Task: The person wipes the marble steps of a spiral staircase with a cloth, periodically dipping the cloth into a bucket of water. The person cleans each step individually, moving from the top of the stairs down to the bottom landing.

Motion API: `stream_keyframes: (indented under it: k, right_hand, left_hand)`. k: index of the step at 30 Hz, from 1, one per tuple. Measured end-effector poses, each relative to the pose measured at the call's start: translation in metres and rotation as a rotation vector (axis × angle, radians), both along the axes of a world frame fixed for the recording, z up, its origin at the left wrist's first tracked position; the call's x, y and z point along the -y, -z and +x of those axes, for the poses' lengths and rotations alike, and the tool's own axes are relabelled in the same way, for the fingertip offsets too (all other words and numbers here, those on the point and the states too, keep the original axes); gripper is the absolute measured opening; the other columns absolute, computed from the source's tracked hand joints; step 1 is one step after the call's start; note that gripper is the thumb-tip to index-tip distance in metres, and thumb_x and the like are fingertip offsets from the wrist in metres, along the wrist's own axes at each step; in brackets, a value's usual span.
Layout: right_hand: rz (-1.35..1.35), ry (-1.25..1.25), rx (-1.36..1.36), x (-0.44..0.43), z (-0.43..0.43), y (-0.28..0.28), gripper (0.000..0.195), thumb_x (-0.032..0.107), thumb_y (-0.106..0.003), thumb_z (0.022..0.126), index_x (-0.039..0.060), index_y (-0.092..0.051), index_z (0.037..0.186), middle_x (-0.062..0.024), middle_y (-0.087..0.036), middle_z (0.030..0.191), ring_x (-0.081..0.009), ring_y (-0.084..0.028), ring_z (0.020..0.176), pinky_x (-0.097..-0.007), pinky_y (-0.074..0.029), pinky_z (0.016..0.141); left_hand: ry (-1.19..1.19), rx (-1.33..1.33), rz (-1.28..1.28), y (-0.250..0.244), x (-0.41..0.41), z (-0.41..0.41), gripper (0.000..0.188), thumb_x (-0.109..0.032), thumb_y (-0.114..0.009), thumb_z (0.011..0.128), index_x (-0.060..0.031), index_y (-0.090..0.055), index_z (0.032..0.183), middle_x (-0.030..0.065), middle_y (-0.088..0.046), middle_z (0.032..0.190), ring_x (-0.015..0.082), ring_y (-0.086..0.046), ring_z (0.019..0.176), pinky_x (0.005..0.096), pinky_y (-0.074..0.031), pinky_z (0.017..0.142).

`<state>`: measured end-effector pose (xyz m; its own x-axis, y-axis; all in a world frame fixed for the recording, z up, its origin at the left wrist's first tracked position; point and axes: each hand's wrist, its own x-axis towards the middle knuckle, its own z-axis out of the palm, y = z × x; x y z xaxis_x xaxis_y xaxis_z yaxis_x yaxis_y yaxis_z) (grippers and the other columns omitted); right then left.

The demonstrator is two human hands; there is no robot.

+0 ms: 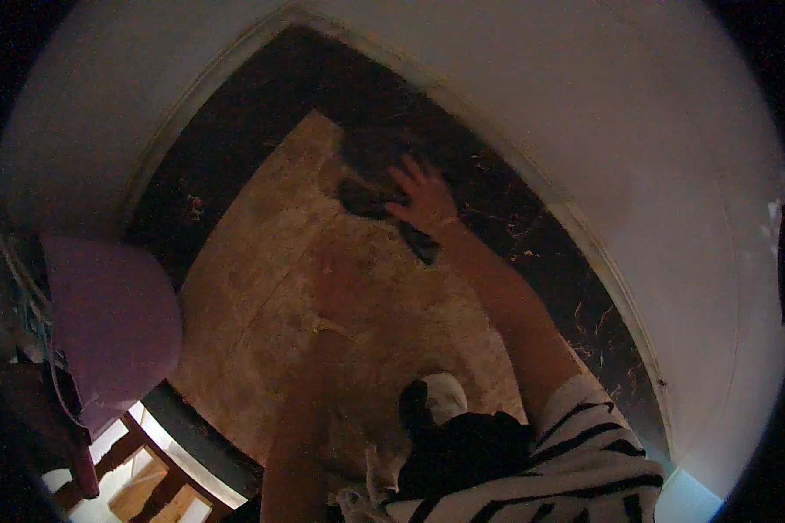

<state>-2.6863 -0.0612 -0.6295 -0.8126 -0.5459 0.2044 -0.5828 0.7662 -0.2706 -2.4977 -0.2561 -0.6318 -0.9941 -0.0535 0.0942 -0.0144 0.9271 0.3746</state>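
Observation:
My right hand (425,196) lies with fingers spread on a dark, crumpled cloth (366,199) on the floor. Part of the cloth sticks out below the palm, near the wrist. My left forearm (294,425) reaches in from the bottom edge, in deep shade. Where it ends, my left hand (340,278) is only a faint, blurred reddish shape over the tan floor (255,301), so its fingers cannot be made out.
A purple plastic bucket (118,327) with a thin handle stands at the left. Dark marbled border tiles (530,242) run along the pale walls (661,163), which meet in a far corner. Bright light enters at lower left, past a dark sill (203,425). Black clothing (464,451) covers my lap.

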Motion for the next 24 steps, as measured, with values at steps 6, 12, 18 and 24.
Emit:
stream_keyframes:
  k: [6, 12, 18, 24]
  right_hand:
    - [0.046, 0.255, 0.117, -0.136, 0.089, -0.014, 0.069, 0.045, -0.064, 0.086, 0.0161, -0.040, 0.143, -0.0145, -0.030, 0.152, -0.0455, -0.030, 0.135, -0.0541, -0.026, 0.112]
    - [0.180, -0.140, 0.310, -0.133, 0.180, -0.010, 0.060, 0.029, -0.065, 0.083, 0.0119, -0.047, 0.137, -0.0140, -0.040, 0.146, -0.0458, -0.029, 0.136, -0.0574, -0.022, 0.114]
    - [0.219, -0.805, -0.052, 0.011, 0.105, -0.014, 0.049, 0.031, -0.063, 0.087, 0.0184, -0.053, 0.133, -0.0054, -0.047, 0.140, -0.0324, -0.036, 0.135, -0.0557, -0.022, 0.115]
    - [-0.116, -0.887, -0.060, 0.232, 0.020, 0.030, 0.044, 0.037, -0.059, 0.088, 0.0269, -0.055, 0.131, 0.0004, -0.043, 0.144, -0.0350, -0.035, 0.136, -0.0622, -0.018, 0.113]
  left_hand:
    - [0.158, 0.038, 0.001, 0.005, -0.030, 0.027, 0.058, -0.032, -0.058, 0.086, -0.0064, -0.046, 0.137, 0.0180, -0.038, 0.147, 0.0385, -0.032, 0.137, 0.0545, -0.024, 0.112]
    - [0.177, 0.028, -0.056, 0.010, 0.004, 0.015, 0.055, -0.033, -0.057, 0.088, -0.0069, -0.049, 0.135, 0.0166, -0.040, 0.145, 0.0372, -0.031, 0.138, 0.0554, -0.019, 0.114]
    - [-0.267, 0.004, 0.077, 0.000, 0.091, -0.033, 0.050, -0.029, -0.050, 0.093, -0.0069, -0.046, 0.138, 0.0129, -0.036, 0.150, 0.0353, -0.028, 0.140, 0.0554, -0.017, 0.114]
    - [-0.856, -0.008, -0.227, 0.030, 0.188, -0.024, 0.056, -0.030, -0.047, 0.094, -0.0083, -0.038, 0.145, 0.0112, -0.033, 0.153, 0.0327, -0.027, 0.142, 0.0547, -0.016, 0.115]
